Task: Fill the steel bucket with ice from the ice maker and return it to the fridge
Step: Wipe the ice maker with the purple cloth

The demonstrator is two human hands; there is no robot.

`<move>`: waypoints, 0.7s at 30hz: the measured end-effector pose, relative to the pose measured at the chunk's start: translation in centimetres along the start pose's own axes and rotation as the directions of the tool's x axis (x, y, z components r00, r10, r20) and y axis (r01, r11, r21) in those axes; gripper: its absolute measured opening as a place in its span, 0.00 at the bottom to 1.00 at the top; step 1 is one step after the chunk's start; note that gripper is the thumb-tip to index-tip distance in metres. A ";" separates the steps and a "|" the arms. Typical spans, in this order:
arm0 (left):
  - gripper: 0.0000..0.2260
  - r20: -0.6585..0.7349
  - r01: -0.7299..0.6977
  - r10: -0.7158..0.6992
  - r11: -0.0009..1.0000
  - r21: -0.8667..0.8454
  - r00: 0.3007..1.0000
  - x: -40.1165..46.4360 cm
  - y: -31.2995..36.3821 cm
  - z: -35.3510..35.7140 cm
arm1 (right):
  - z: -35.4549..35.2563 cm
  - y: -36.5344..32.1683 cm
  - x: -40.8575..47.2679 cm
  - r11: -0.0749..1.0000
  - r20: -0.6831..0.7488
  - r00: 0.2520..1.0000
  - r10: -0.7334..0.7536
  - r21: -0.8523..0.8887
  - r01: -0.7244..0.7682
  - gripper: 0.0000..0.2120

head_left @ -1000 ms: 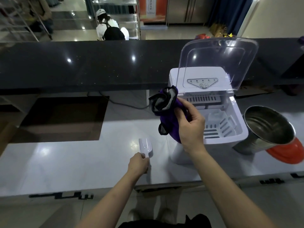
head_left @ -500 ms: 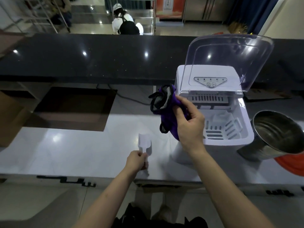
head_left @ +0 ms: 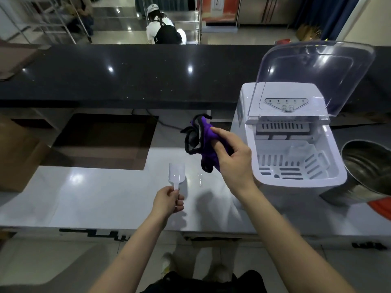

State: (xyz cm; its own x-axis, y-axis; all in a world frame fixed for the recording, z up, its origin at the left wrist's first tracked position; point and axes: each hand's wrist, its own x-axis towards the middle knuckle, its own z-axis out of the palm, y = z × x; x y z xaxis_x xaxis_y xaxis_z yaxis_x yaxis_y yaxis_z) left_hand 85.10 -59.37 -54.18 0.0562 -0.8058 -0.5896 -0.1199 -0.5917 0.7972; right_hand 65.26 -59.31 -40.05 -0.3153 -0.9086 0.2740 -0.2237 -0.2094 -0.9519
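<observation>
A white ice maker (head_left: 243,115) stands on the counter at the right with its clear lid (head_left: 317,75) raised and its white slotted basket (head_left: 292,166) showing. The steel bucket (head_left: 366,172) sits just right of it, tilted, its mouth toward me. My right hand (head_left: 230,157) grips a purple and black cloth (head_left: 201,140) above the counter, left of the ice maker. My left hand (head_left: 169,199) pinches the handle of a small white scoop (head_left: 176,176) over the counter's front part.
The pale counter (head_left: 95,197) has a dark rectangular opening (head_left: 101,140) at the left. A black raised ledge (head_left: 127,72) runs behind. Something orange (head_left: 380,208) lies under the bucket. A power cord (head_left: 167,124) trails behind the cloth. A person (head_left: 163,30) crouches far beyond the ledge.
My view has swung left, so the ice maker and bucket sit further right. My right hand has carried the cloth a little left of the ice maker. My left hand keeps hold of the scoop.
</observation>
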 end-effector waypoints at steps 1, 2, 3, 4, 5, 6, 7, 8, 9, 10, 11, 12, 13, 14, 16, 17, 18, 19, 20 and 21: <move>0.09 0.009 0.001 -0.001 1.000 -0.001 1.000 0.2 0.1 -0.4 | 0.6 0.8 0.0 1.000 0.000 1.000 0.011 -0.014 -0.011 0.15; 0.09 0.019 0.000 0.000 1.000 -0.001 1.000 0.3 0.2 -0.7 | 1.1 1.8 -0.1 0.999 -0.004 1.000 0.025 -0.023 -0.026 0.15; 0.09 0.031 0.002 -0.002 1.000 0.000 1.000 0.5 0.2 -1.1 | 1.6 2.8 -0.2 0.999 -0.011 0.999 0.044 -0.032 -0.044 0.15; 0.09 0.042 0.005 -0.005 1.000 0.007 0.999 0.6 0.4 -1.4 | 2.0 3.9 -0.4 0.997 -0.018 0.998 0.057 -0.052 -0.058 0.15; 0.09 0.048 0.006 -0.007 1.000 0.017 0.999 0.7 0.5 -1.7 | 2.3 5.0 -0.6 0.994 -0.019 0.998 0.058 -0.094 -0.060 0.15; 0.09 0.053 0.007 -0.009 1.000 0.028 0.999 0.9 0.6 -1.9 | 2.4 6.2 -0.9 0.987 -0.015 0.999 0.044 -0.154 -0.045 0.16; 0.09 0.057 0.007 -0.009 0.999 0.035 0.998 0.9 0.8 -2.1 | 2.6 7.2 -1.2 0.975 -0.004 1.000 0.019 -0.221 -0.019 0.16; 0.09 0.063 0.002 -0.005 0.999 0.036 0.998 1.1 0.9 -2.4 | 2.8 8.3 -1.5 0.956 0.013 1.000 -0.010 -0.292 0.014 0.16; 0.09 0.066 -0.005 0.003 0.999 0.034 0.998 1.2 1.0 -2.6 | 3.0 9.5 -1.9 0.930 0.037 0.998 -0.044 -0.363 0.054 0.16; 0.09 0.067 -0.010 0.008 0.999 0.033 0.998 1.3 1.1 -2.8 | 3.2 10.8 -2.2 0.897 0.068 0.995 -0.077 -0.431 0.099 0.16; 0.09 0.066 -0.017 0.015 0.999 0.034 0.998 1.4 1.2 -3.1 | 3.5 12.1 -2.7 0.859 0.107 0.989 -0.098 -0.493 0.139 0.17; 0.09 0.067 -0.026 0.023 0.999 0.037 0.998 1.5 1.3 -3.4 | 3.8 13.4 -3.3 0.819 0.149 0.984 -0.096 -0.551 0.163 0.17; 0.08 0.067 -0.038 0.035 0.998 0.044 0.997 1.6 1.4 -3.8 | 4.2 14.6 -4.0 0.781 0.193 0.978 -0.076 -0.599 0.179 0.18; 0.08 0.064 -0.055 0.052 0.997 0.052 0.997 1.7 1.6 -4.1 | 4.7 15.5 -4.8 0.750 0.236 0.971 -0.036 -0.636 0.182 0.19; 0.08 0.055 -0.095 0.091 0.993 0.072 0.994 1.8 1.8 -4.8 | 5.3 16.7 -6.1 0.705 0.284 0.956 0.068 -0.692 0.155 0.20; 0.08 0.054 -0.113 0.108 0.990 0.085 0.993 2.0 2.0 -5.1 | 5.5 16.9 -6.6 0.689 0.277 0.955 0.102 -0.713 0.133 0.20; 0.08 0.056 -0.127 0.122 0.987 0.096 0.991 2.1 2.1 -5.4 | 5.6 17.1 -6.8 0.677 0.254 0.959 0.123 -0.728 0.106 0.20; 0.08 0.062 -0.138 0.132 0.985 0.105 0.989 2.2 2.3 -5.6 | 5.7 17.0 -6.9 0.667 0.226 0.964 0.140 -0.741 0.076 0.21; 0.08 0.072 -0.146 0.139 0.983 0.110 0.988 2.3 2.4 -5.8 | 5.8 16.9 -6.8 0.660 0.198 0.967 0.161 -0.750 0.044 0.23; 0.08 0.085 -0.153 0.144 0.982 0.115 0.986 2.3 2.4 -5.9 | 6.0 16.7 -6.7 0.656 0.174 0.969 0.175 -0.754 0.017 0.25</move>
State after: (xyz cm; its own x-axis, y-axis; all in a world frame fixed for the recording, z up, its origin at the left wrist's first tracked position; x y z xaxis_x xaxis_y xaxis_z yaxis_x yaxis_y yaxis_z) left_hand 90.80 -62.83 -52.87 -0.0459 -0.8774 -0.4776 -0.2398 -0.4545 0.8579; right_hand 69.17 -58.88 -58.63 -0.1846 -0.9800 0.0749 -0.8476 0.1201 -0.5169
